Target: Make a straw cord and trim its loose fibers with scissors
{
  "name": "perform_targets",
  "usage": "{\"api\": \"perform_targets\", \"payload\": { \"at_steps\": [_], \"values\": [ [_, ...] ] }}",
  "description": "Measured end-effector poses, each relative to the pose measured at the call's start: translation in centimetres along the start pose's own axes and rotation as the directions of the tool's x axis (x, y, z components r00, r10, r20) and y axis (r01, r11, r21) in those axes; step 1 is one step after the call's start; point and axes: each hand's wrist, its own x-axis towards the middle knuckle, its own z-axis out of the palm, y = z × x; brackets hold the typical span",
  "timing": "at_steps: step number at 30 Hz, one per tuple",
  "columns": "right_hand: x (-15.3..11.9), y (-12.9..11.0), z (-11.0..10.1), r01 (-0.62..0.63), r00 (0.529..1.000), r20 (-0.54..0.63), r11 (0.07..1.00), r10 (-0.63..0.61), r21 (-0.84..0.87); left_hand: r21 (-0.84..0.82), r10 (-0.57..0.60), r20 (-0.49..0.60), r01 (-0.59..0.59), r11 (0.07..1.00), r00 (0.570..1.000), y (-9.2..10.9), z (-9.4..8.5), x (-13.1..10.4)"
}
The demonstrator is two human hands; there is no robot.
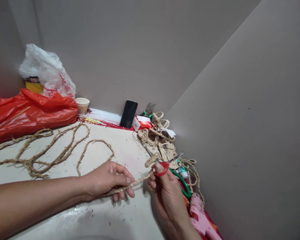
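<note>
A braided straw rope (137,182) runs between my two hands above the white table. My left hand (112,180) has the rope lying across its fingers, held under the thumb. My right hand (166,188) grips small scissors with red handles (162,168), their blades pointing up and to the right; the rope's end reaches its fingers. More of the rope (65,150) lies in long loops at the left of the table. Just beyond my right hand is a pile of woven straw pieces (167,150).
Green-handled scissors (184,185) and a pink glue gun (202,216) lie at the right edge. Along the back are a black phone (129,114), a paper cup (82,105), white sticks (105,116) and a red plastic bag (35,111). Grey walls (150,50) rise behind and at right.
</note>
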Motion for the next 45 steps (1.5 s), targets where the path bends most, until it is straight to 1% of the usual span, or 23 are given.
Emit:
{"api": "perform_targets", "payload": {
  "at_steps": [3, 5, 8, 10, 11, 12, 13, 14, 16, 17, 18, 19, 21, 23, 25, 29, 35, 40, 45],
  "values": [
    [0.3, -0.4, -0.3, 0.016, 1.000, -0.027, 1.000, -0.016, -0.007, -0.020, 0.000, 0.018, 0.001, 1.000, 1.000, -0.1, -0.1, 0.1],
    [0.6, -0.7, -0.6, 0.027, 0.999, -0.034, 0.997, -0.030, -0.071, -0.030, 0.014, -0.001, -0.014, 0.999, 1.000, -0.2, -0.2, 0.1],
    [1.0, -1.1, -1.3, 0.108, 0.990, -0.067, 0.966, -0.127, -0.234, -0.074, 0.071, -0.082, -0.077, 0.994, 0.994, -0.1, -0.2, 0.2],
    [1.1, -1.4, -1.8, 0.175, 0.970, -0.092, 0.914, -0.223, -0.365, -0.095, 0.114, -0.160, -0.130, 0.987, 0.980, 0.2, -0.2, 0.3],
    [1.2, -1.5, -2.1, 0.210, 0.961, -0.070, 0.872, -0.267, -0.443, -0.097, 0.129, -0.202, -0.151, 0.984, 0.971, 0.3, -0.3, 0.3],
    [1.1, -1.6, -2.3, 0.252, 0.953, -0.013, 0.811, -0.304, -0.528, -0.095, 0.142, -0.243, -0.169, 0.981, 0.960, 0.5, -0.3, 0.4],
    [1.0, -1.5, -2.5, 0.306, 0.941, 0.082, 0.729, -0.327, -0.612, -0.090, 0.153, -0.278, -0.184, 0.979, 0.948, 0.7, -0.4, 0.4],
    [0.9, -1.4, -2.6, 0.369, 0.924, 0.201, 0.627, -0.324, -0.686, -0.083, 0.164, -0.309, -0.199, 0.977, 0.937, 0.8, -0.5, 0.4],
    [0.5, -1.1, -2.5, 0.498, 0.867, 0.436, 0.389, -0.242, -0.775, -0.055, 0.180, -0.357, -0.213, 0.976, 0.917, 1.1, -0.6, 0.5],
    [0.2, -0.8, -2.5, 0.547, 0.837, 0.514, 0.269, -0.185, -0.793, -0.031, 0.184, -0.372, -0.210, 0.977, 0.910, 1.2, -0.7, 0.5],
    [0.0, -0.6, -2.3, 0.580, 0.815, 0.565, 0.158, -0.130, -0.799, -0.004, 0.189, -0.378, -0.206, 0.979, 0.906, 1.2, -0.8, 0.5],
    [-0.2, -0.4, -2.2, 0.599, 0.800, 0.593, 0.059, -0.091, -0.799, 0.018, 0.193, -0.378, -0.201, 0.979, 0.905, 1.2, -0.8, 0.5],
    [-0.5, -0.1, -1.9, 0.608, 0.787, 0.614, -0.092, -0.065, -0.789, 0.044, 0.207, -0.369, -0.205, 0.978, 0.906, 1.2, -0.9, 0.5],
    [-0.6, 0.0, -1.7, 0.601, 0.780, 0.622, -0.192, -0.074, -0.776, 0.058, 0.221, -0.358, -0.215, 0.975, 0.907, 1.0, -0.9, 0.5],
    [-0.7, -0.1, -1.7, 0.589, 0.770, 0.630, -0.268, -0.100, -0.762, 0.080, 0.227, -0.358, -0.212, 0.974, 0.906, 0.9, -0.9, 0.6],
    [-0.9, -0.1, -1.6, 0.577, 0.744, 0.657, -0.378, -0.124, -0.724, 0.145, 0.230, -0.368, -0.189, 0.971, 0.901, 0.7, -0.9, 0.6],
    [-1.2, 0.2, -1.4, 0.567, 0.712, 0.691, -0.478, -0.124, -0.671, 0.304, 0.263, -0.368, -0.152, 0.941, 0.892, 0.3, -1.2, 0.9],
    [-1.6, 0.3, -1.3, 0.582, 0.693, 0.714, -0.509, -0.097, -0.634, 0.397, 0.272, -0.357, -0.118, 0.910, 0.893, 0.1, -1.5, 1.0],
    [-1.7, 0.3, -1.4, 0.606, 0.690, 0.721, -0.491, -0.067, -0.626, 0.369, 0.239, -0.357, -0.099, 0.924, 0.903, 0.2, -1.6, 1.0]
  ]
}}
